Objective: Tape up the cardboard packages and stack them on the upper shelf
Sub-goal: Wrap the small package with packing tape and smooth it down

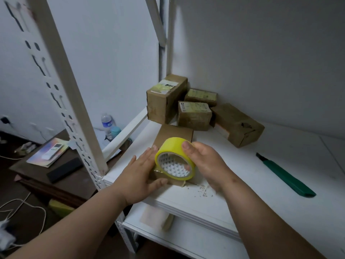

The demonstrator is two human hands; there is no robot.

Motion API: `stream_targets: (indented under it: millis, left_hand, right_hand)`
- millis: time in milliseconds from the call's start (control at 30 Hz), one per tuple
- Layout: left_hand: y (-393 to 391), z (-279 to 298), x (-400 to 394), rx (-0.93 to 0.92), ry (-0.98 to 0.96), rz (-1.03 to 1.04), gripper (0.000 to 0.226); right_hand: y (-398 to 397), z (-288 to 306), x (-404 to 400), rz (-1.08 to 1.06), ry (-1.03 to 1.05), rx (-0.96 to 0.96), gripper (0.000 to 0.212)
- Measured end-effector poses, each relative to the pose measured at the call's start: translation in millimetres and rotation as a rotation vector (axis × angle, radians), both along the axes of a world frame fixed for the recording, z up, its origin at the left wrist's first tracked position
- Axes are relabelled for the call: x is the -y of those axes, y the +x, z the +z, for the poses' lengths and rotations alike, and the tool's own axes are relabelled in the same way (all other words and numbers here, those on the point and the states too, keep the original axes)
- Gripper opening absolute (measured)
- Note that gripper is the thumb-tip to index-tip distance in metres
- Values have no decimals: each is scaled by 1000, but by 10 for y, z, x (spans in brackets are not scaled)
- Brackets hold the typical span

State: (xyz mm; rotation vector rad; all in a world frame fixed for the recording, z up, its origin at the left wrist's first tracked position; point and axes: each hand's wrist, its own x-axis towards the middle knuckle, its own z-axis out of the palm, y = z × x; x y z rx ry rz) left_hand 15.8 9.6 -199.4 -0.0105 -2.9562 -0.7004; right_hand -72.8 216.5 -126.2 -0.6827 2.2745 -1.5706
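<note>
The right hand (203, 161) has its grip around the yellow tape roll (175, 158), standing on the flat box (172, 139) at 6 o'clock on the shelf (261, 184). The left hand (140, 172), fingers straight, presses the box, probably the tape end; keep that pressure, pull the strip straight toward 12.

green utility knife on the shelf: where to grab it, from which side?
Grip the green utility knife mid-handle, from above, fingers across its narrow width. It lies flat and alone on the shelf, with the dark blade tip at its far end, so keep to the near half.
</note>
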Motion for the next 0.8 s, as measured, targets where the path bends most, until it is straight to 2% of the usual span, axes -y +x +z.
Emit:
stream_targets:
  millis: [67,133,200,400,500,633,700,733,800]
  left_hand:
    - [3,-2,2,-1,-17,19,115]
    - [13,18,-10,7,-29,31,116]
    - [18,24,-20,16,-39,37,115]
    - [21,69,-73,45,-81,59,88]
    - [27,115,-109,74,-164,56,90]
    - [4,274,-203,114,-373,114,102]
    - [-32,376,-328,105,-515,124,93]
    - [-45,386,-424,78,-546,103,90]
    - [-54,311,-617,19,-490,48,93]
  right_hand:
    - [-83,80,-113,-27,-7,-41,89]
    - [-202,131,-321,-67,-1,-44,73]
    - [-283,146,-556,-72,124,-95,55]
    - [-282,6,-779,-81,415,-157,40]
    - [-263,46,-753,-71,474,-133,38]
    - [-252,86,-719,-76,540,-128,43]
    - [-231,96,-707,-74,559,-131,42]
    - [-218,100,-704,-72,569,-132,42]
    - [-195,105,-698,-71,578,-133,41]
